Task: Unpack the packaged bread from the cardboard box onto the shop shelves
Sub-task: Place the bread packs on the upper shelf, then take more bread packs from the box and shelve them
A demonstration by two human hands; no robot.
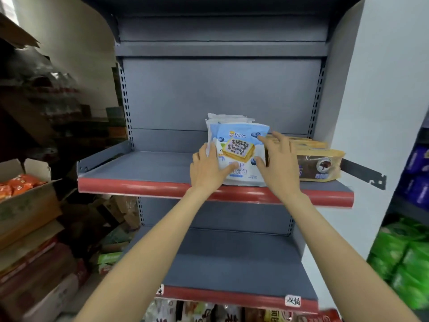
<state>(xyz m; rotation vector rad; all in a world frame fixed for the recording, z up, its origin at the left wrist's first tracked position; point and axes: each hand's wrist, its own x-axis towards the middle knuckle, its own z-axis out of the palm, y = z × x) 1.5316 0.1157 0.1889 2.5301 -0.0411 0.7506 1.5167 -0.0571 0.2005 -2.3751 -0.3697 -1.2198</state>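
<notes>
Both bare forearms reach up to the grey shelf (144, 166), where the left hand (207, 169) and right hand (277, 162) lie flat, fingers spread, against the front blue bread pack (239, 147). That pack stands upright heading a row, just beside brown bread packs (322, 163) lying to its right.

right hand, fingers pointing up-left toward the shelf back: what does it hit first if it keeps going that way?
The right hand already touches the front blue bread packet. Pushing on, it likely presses that packet into the packets stacked behind, then the shelf's back panel; depth is unclear.
</notes>
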